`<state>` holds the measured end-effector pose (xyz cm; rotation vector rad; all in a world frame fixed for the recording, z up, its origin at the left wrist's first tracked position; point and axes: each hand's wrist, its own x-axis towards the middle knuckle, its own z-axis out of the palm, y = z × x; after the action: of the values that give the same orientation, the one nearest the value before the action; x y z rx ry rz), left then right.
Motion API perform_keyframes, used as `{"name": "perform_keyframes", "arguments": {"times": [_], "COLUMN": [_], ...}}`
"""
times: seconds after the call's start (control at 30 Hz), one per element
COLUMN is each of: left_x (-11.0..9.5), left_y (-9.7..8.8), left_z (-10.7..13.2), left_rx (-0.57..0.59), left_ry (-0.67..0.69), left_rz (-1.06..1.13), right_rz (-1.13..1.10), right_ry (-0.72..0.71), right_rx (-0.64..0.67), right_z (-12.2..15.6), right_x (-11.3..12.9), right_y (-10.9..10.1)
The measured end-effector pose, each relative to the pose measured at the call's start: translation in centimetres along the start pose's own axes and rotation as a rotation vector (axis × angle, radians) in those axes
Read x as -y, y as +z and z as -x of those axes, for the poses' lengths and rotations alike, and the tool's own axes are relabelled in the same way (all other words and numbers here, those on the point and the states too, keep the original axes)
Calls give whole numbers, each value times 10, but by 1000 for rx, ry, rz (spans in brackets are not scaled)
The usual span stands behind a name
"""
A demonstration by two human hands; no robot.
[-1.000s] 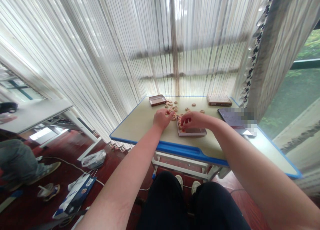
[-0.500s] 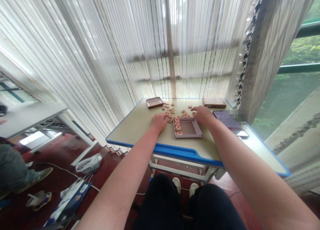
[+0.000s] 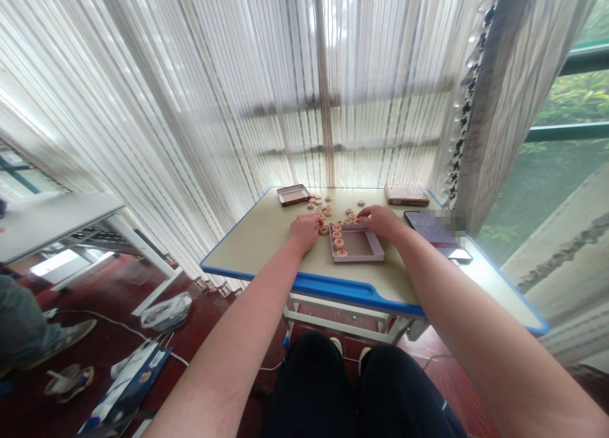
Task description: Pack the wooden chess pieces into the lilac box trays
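Note:
A shallow square tray (image 3: 378, 255) lies on the beige table (image 3: 257, 241) in front of me, with a few round wooden game discs (image 3: 339, 243) along its left side. Several more discs (image 3: 328, 203) lie scattered behind it. My left hand (image 3: 303, 227) rests curled on the table just left of the tray, fingertips at the loose discs; what it holds is hidden. My right hand (image 3: 379, 221) sits at the tray's far right corner, fingers bent down onto discs there.
A brown lid or box (image 3: 294, 194) sits at the far left of the table, a flat box (image 3: 406, 195) at the far right, a dark tablet (image 3: 435, 234) to the right. Striped curtains hang behind. Another person's leg and shoe (image 3: 28, 330), a bag and cables are on the floor at left.
My right hand moved from inside the tray out to the discs behind its far right corner, then drew slightly back. The left hand stayed beside the tray. The view shifted a little.

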<state>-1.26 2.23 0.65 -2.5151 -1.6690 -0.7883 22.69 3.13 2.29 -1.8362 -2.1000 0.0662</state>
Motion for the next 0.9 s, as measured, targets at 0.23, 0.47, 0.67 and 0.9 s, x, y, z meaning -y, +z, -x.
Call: {"name": "perform_keyframes", "arguments": {"times": [0.23, 0.47, 0.67, 0.9], "left_x": [0, -4, 1, -3], "left_y": [1, -4, -3, 0], "left_z": [1, 2, 1, -19], "left_rx": [18, 14, -58, 67], "left_ry": [-5, -46, -195, -436], "left_rz": [-27, -58, -63, -179], "right_rz": [47, 49, 43, -8], "right_ry": [-54, -67, -15, 24], "right_rx": [-6, 4, -99, -38], "right_z": [1, 3, 4, 0], "right_x": [5, 7, 3, -2], "right_y": [2, 3, 2, 3]}}
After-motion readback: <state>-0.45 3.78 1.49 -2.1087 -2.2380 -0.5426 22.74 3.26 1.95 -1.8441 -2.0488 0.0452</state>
